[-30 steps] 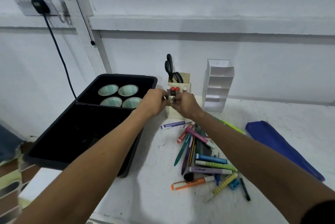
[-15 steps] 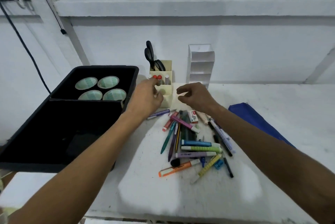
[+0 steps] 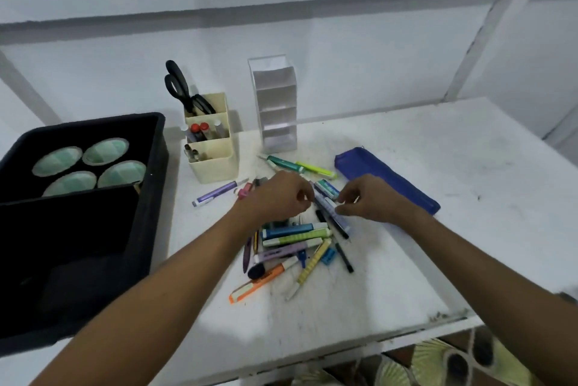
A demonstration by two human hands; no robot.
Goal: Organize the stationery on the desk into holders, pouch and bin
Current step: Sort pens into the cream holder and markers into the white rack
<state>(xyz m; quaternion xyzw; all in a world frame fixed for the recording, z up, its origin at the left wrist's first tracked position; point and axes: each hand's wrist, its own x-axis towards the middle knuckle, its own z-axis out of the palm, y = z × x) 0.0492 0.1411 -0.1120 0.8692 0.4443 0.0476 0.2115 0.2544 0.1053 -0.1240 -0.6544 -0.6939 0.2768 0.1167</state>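
**Inspector:** Starting low in the frame: an orange highlighter with a white cap (image 3: pixel 264 280), a yellow ribbed pen (image 3: pixel 309 268) and stacked blue, green and lilac markers (image 3: pixel 294 237) lie loose at centre on the white desk (image 3: pixel 422 260).

**Assistant:** And the hands?

**Inspector:** A second ago both were at the cream plastic tiered holder (image 3: pixel 211 148); now they have dropped back to the pile. The left hand (image 3: pixel 278 194) has its fingers curled, though I cannot tell whether they hold anything. The right hand (image 3: pixel 367 201) pinches the end of a white-and-blue pen (image 3: pixel 328 207) lying across the heap.

**Assistant:** Meaning?

**Inspector:** One deposit appears finished; the next pick is starting, with most items unsorted.

**Assistant:** Further back?

**Inspector:** A blue fabric pouch (image 3: pixel 394 182) lies right of centre, a black plastic bin (image 3: pixel 150 185) at left holds four tape rolls (image 3: pixel 90 165), and black-handled scissors (image 3: pixel 181 88) stand in the cream holder beside a white tiered holder (image 3: pixel 276 104).

**Assistant:** Any legible writing?

**Inspector:** None; the labels are too blurred.
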